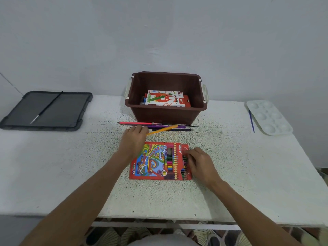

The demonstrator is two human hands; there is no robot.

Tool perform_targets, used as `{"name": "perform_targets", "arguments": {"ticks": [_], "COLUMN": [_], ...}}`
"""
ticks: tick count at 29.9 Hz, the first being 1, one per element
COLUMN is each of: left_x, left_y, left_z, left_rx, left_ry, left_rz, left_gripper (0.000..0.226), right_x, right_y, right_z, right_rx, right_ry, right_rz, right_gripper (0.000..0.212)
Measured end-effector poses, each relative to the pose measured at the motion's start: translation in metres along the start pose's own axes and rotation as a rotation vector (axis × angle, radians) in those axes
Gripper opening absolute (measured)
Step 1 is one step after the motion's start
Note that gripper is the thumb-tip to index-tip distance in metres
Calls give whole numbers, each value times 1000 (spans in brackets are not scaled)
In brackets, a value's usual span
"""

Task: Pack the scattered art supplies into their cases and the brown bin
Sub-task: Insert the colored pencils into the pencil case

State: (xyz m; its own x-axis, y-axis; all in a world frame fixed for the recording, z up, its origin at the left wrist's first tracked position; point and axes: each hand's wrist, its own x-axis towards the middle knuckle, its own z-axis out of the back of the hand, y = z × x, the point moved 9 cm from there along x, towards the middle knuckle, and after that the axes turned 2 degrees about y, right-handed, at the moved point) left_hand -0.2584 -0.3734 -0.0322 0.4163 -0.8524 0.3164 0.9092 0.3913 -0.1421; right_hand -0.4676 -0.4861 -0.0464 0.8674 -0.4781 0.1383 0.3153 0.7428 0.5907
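Head view: your left hand (133, 141) pinches an orange pencil (161, 130), lifted just above the loose pencils (156, 126) that lie in a row on the desk (71, 166) in front of the brown bin (166, 114). Your right hand (200, 162) holds the right end of the red pencil case (156, 162) with bent fingers, resting on the pencils already slotted there. The case lies flat, near you, between your two hands.

The risks, as I judge them:
- The orange pencil may catch on the case's opening or push its neighbours out if you feed it in at an angle.
- The case may slide if your right hand eases off.
- The loose pencils are round and could roll if you nudge them.

The orange pencil is blurred, so your exact finger placement is unclear. Your right hand covers the case's opening. Under the pastel box (166, 99) the bin's contents are mostly hidden. Far left a black brush (47, 107) lies on a grey tray (71, 112). Far right a blue brush (251, 121) lies beside the palette (268, 117).
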Motion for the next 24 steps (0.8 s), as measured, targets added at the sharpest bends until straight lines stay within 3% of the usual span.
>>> {"name": "perform_targets", "arguments": {"ticks": [4,7,10,16,24], "left_x": [-8,-19,-29,-40,-41], "left_y": [4,1,-16,-42,-52], "left_z": [15,14,9,-2,-5], "left_rx": [-586,-954,-1228,-1406,-1409], "left_ry": [-91,-58,25,118,201], "left_rz": [207,398,468,495,463], "left_gripper": [14,18,18,18,16], "right_x": [4,8,12,16,12], "right_y": [1,7,20,54,51], "right_z": [3,5,6,4,4], "right_rx": [0,10,19,8,-58], "right_ry": [-12,-28,-45,-52,-67], "right_rz": [-19,5,50,144,195], "right_gripper": [22,22,25,33,16]}}
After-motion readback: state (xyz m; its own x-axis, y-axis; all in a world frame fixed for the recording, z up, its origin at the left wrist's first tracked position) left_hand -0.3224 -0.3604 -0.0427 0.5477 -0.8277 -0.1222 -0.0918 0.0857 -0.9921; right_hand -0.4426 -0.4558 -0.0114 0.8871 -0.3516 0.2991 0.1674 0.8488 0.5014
